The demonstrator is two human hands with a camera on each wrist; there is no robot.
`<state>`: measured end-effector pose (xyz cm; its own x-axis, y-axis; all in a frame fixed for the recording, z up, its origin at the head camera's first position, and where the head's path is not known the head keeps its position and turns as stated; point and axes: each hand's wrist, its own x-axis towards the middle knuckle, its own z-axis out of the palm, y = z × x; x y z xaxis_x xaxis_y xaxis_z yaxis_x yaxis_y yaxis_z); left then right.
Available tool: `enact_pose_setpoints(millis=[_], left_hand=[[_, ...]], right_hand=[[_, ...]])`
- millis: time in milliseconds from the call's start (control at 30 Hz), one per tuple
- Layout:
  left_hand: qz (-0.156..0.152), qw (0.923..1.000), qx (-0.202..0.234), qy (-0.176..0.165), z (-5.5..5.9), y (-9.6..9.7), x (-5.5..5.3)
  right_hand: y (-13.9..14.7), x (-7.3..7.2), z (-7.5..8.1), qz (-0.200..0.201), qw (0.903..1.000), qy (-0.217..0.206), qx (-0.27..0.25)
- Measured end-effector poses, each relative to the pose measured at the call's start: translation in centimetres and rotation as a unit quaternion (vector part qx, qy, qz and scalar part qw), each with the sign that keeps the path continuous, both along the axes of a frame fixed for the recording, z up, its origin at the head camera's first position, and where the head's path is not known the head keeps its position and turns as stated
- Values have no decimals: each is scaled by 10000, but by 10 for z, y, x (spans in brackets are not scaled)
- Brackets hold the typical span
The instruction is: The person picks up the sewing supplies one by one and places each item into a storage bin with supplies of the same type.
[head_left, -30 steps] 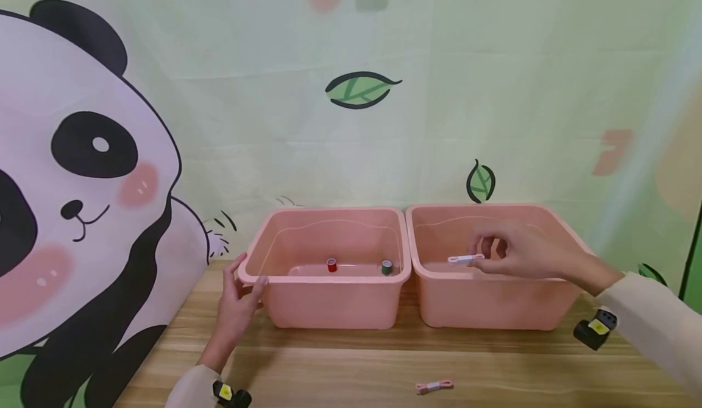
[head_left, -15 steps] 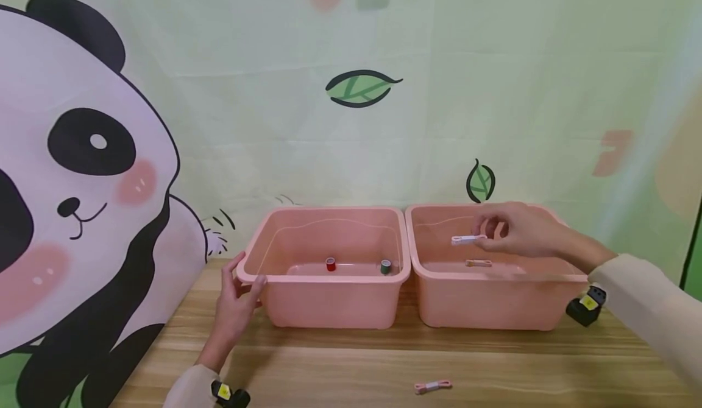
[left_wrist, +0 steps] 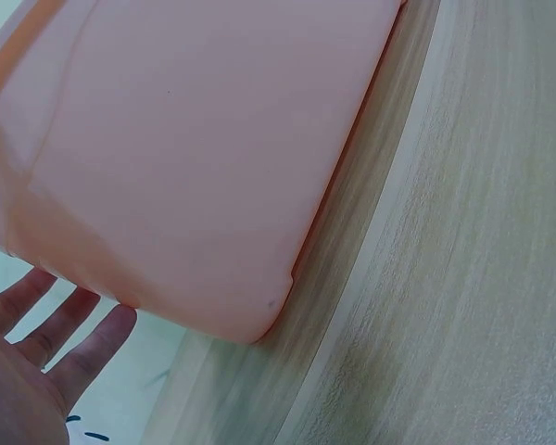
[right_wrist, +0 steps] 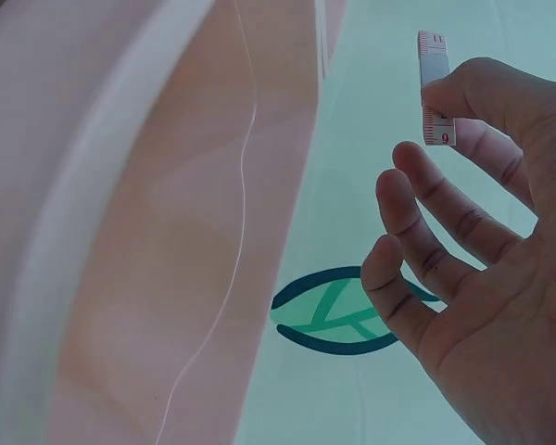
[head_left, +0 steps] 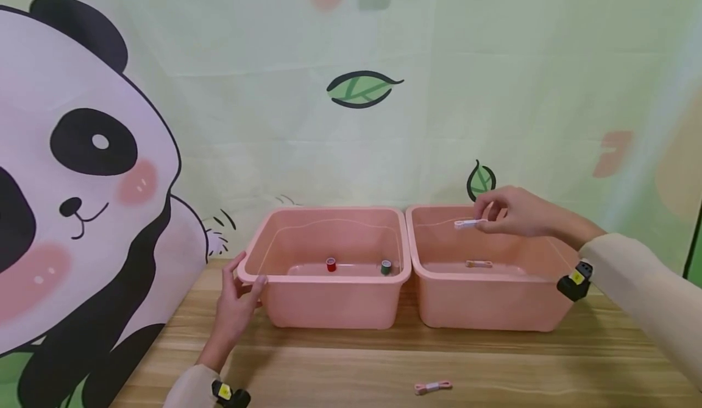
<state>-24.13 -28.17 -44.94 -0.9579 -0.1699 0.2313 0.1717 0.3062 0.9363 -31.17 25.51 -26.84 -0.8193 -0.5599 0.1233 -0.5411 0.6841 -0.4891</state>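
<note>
My right hand (head_left: 512, 212) pinches a folded measuring tape (head_left: 466, 224) between thumb and index finger, above the right pink bin (head_left: 493, 304). The right wrist view shows red marks and numbers on the white measuring tape (right_wrist: 435, 65); the other fingers are loosely bent. Another folded strip (head_left: 479, 263), yellowish with a pale band, lies inside that bin. My left hand (head_left: 236, 304) holds the near left corner of the left pink bin (head_left: 334, 304), thumb at the front rim and fingers along the side. In the left wrist view several fingertips (left_wrist: 120, 320) touch its wall.
A small red spool (head_left: 331, 265) and a green spool (head_left: 386, 267) stand inside the left bin. On the wooden table (head_left: 329, 371) near the front lies a pink folded strip (head_left: 433, 387) with a pale band. Behind the bins hangs a printed panda backdrop (head_left: 263, 122).
My right hand has risen with the measuring tape from low in the right bin to above it, uncovering the folded strip inside. My left hand has stayed at the left bin's corner.
</note>
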Motion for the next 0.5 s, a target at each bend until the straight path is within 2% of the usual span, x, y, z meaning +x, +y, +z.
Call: enact_pose_setpoints(millis=[267,500], left_hand=[[-11,10000,49,-27,0,0,1],[9,10000,37,-29,1,0,0]], right_hand=[[2,-18,-1,-51,10000,33,69],[7,-34,-3,-266,9995,-190,51]])
